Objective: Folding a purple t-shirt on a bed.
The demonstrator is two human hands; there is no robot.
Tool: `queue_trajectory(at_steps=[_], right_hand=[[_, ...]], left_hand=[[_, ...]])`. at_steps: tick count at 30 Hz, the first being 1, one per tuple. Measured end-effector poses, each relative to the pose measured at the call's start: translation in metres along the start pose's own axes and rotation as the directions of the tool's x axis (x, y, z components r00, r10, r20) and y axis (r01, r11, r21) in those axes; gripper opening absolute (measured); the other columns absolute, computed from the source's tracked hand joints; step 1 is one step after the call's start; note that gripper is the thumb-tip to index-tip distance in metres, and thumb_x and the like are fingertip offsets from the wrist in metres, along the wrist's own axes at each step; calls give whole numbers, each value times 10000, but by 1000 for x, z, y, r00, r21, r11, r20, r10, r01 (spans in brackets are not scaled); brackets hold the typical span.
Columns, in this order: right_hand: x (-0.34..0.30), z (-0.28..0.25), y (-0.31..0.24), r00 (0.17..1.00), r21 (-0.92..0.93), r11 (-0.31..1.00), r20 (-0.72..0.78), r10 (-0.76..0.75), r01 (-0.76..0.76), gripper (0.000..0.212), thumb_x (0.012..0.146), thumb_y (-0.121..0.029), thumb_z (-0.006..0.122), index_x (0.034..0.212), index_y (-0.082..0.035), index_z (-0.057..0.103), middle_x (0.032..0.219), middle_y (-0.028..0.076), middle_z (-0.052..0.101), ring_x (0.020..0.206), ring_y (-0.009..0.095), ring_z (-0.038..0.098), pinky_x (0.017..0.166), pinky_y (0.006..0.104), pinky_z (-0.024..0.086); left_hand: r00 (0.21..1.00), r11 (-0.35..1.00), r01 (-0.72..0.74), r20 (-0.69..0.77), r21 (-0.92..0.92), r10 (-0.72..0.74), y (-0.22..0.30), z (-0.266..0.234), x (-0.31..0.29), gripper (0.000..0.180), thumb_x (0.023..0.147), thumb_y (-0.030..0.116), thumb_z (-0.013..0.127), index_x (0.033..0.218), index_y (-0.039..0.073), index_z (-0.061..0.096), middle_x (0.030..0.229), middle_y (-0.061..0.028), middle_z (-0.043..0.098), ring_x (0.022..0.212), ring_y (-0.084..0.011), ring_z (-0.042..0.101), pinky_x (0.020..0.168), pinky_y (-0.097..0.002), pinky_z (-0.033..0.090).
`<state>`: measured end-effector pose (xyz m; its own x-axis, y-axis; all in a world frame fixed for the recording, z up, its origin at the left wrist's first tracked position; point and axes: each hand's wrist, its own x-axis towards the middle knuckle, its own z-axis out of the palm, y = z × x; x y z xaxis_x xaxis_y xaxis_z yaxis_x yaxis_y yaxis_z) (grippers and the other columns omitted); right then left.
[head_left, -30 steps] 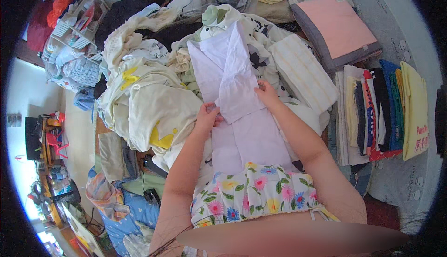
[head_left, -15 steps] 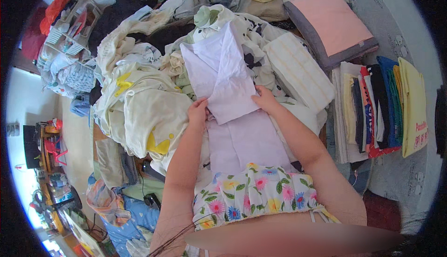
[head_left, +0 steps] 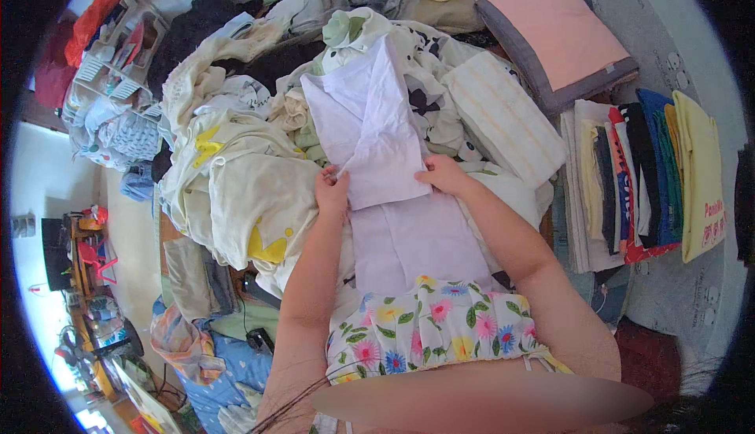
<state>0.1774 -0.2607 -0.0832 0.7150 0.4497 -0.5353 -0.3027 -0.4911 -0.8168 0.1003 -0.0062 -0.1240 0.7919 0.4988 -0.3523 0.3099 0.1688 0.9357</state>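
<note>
A pale lavender garment (head_left: 368,123), possibly a shirt, lies partly folded in front of me on heaped bedding. Its lower part (head_left: 413,237) stretches flat toward my body, beneath the folded-over section. At the left edge of the fold, my left hand (head_left: 332,188) pinches the cloth between thumb and fingers. My right hand (head_left: 442,174) grips the fold's right edge the same way. Under and around the garment lie a white cloth with dark spots (head_left: 464,144) and a cream blanket with yellow patches (head_left: 252,182).
To the right, a folded white striped cloth (head_left: 503,119) lies near a pink-and-grey cushion (head_left: 558,40) and a row of folded clothes (head_left: 629,178). White baskets (head_left: 126,48) stand at far left. Blue patterned fabric (head_left: 224,371) and a small black device (head_left: 259,339) lie lower left.
Both hands, still pinching the fold's edges, have shifted slightly left, and the folded section's lower edge has moved with them. The surrounding piles look the same.
</note>
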Motion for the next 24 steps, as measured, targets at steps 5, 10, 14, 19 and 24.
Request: queue_trajectory(at_steps=[5, 10, 14, 19, 24], right_hand=[[-1, -11, 9, 980, -299, 954, -176, -87, 31, 356, 736, -316, 618, 959, -41, 655, 851, 174, 658, 787, 314, 633, 720, 408, 484], [-1, -14, 8, 985, -402, 913, -173, -3, -68, 391, 727, -329, 620, 1017, -67, 639, 925, 158, 652, 880, 313, 618, 788, 419, 473], [3, -12, 5, 884, -465, 879, -361, -297, 106, 537, 740, -335, 635, 1191, -74, 504, 1048, 177, 590, 996, 351, 561, 880, 420, 431], [48, -17, -32, 595, -430, 786, -514, -617, 444, 632, 776, -362, 635, 1247, -12, 402, 1130, 258, 526, 1057, 398, 522, 915, 416, 411], [83, -8, -61, 759, -226, 924, -527, -381, 308, 569, 854, -412, 572, 1206, 3, 408, 1035, 217, 593, 923, 346, 595, 805, 404, 453]], left_hand=[[960, 830, -269, 67, 489, 271, 2, 11, -6, 451, 732, 110, 715, 1119, 40, 494, 837, -57, 576, 728, -152, 554, 648, -292, 464], [989, 727, -145, 74, 671, 129, 19, 13, -17, 435, 725, 160, 684, 1113, 71, 510, 896, -113, 591, 829, -266, 584, 734, -355, 466], [856, 420, -404, 173, 813, 487, 36, 13, -32, 447, 718, 183, 673, 1120, 82, 506, 1026, -133, 568, 952, -303, 550, 810, -399, 442], [577, -27, -762, 697, 647, 426, 55, 26, -67, 601, 679, 228, 703, 1220, 101, 475, 1361, -146, 370, 1250, -333, 363, 986, -463, 343], [699, 42, -707, 688, 706, 197, 35, 14, -73, 693, 693, 310, 705, 1301, 119, 436, 1460, -162, 221, 1346, -358, 220, 1061, -485, 255]])
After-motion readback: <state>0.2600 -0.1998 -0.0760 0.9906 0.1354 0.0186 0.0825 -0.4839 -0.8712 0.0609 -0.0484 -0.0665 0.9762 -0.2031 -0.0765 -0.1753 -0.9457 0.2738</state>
